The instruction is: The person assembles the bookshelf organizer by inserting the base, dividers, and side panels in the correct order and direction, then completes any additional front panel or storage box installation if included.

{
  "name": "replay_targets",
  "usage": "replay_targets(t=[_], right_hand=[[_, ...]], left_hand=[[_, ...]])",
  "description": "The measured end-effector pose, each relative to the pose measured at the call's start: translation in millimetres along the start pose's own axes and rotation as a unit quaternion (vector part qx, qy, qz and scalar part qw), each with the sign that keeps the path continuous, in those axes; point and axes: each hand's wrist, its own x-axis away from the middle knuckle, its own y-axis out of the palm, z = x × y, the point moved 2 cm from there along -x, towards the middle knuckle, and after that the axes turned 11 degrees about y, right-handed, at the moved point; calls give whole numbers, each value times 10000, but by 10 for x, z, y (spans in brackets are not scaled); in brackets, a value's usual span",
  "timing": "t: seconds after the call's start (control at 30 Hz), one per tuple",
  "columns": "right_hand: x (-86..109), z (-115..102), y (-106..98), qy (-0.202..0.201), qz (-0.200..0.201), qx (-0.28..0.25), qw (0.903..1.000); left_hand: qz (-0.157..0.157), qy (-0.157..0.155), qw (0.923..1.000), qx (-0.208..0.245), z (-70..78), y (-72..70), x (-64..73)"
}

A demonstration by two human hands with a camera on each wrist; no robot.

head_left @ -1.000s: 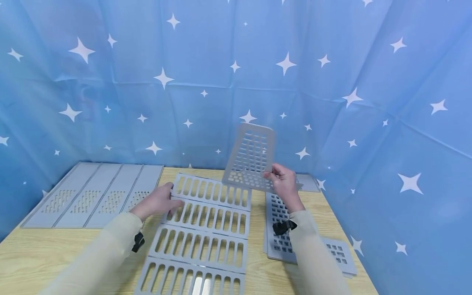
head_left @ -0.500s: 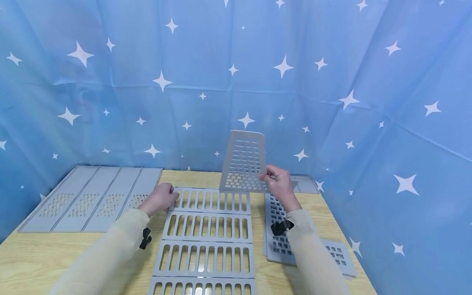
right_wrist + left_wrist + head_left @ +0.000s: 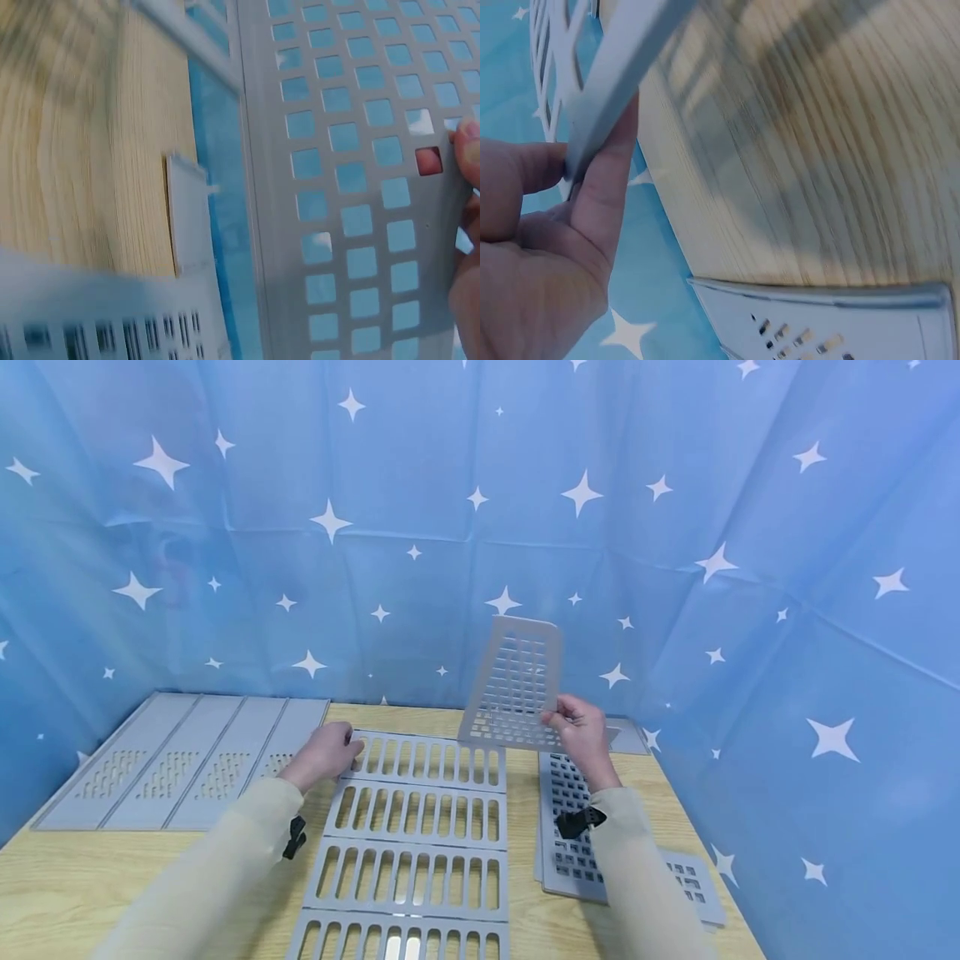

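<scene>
My left hand (image 3: 327, 753) pinches the far left corner of a grey panel with rows of long slots (image 3: 420, 845). In the left wrist view the thumb and fingers lie on either side of the slotted panel's edge (image 3: 622, 67), which is raised above the table. My right hand (image 3: 583, 733) holds up a grey panel with small square holes (image 3: 517, 625), gripped at its right edge and tilted upright. The right wrist view has the thumb (image 3: 469, 154) on the square-holed panel's face (image 3: 262, 150), with a fingertip showing through one hole.
Several grey panels with clustered small holes (image 3: 225, 722) lie side by side at the left of the wooden table (image 3: 90, 881). Right of the slotted panel is a stack of square-holed panels (image 3: 570, 883), with another holed panel (image 3: 708, 906) beyond my sleeve. A blue starry curtain (image 3: 420, 468) hangs behind.
The slotted panel's far edge has come down slightly and shifted a little left. My left hand has closed its fingers at that corner. The square-holed panel stays raised, swaying slightly.
</scene>
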Motion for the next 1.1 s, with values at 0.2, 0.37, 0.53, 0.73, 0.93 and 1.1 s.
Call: replay_targets(t=[0.2,0.37,0.53,0.73,0.93,1.1], right_hand=[[1,-109,145,-97,-91,6,9999],[-8,-90,157,34,21,21,10000],[4,52,203,369,-257,328,9984],[82,248,274,921,-640,479,9925],[74,287,262,848,-1093,792,9872],[39,304,219,1079,-1771,1578,9654]], left_hand=[[30,191,9996,-197,41,49,-2],[53,355,9985,-414,49,50,-4],[-295,193,9968,-718,25,132,-23],[-588,28,9939,-928,-44,299,-35],[-634,251,9908,-1172,-56,378,-114],[-780,-63,9907,-1112,-90,417,-174]])
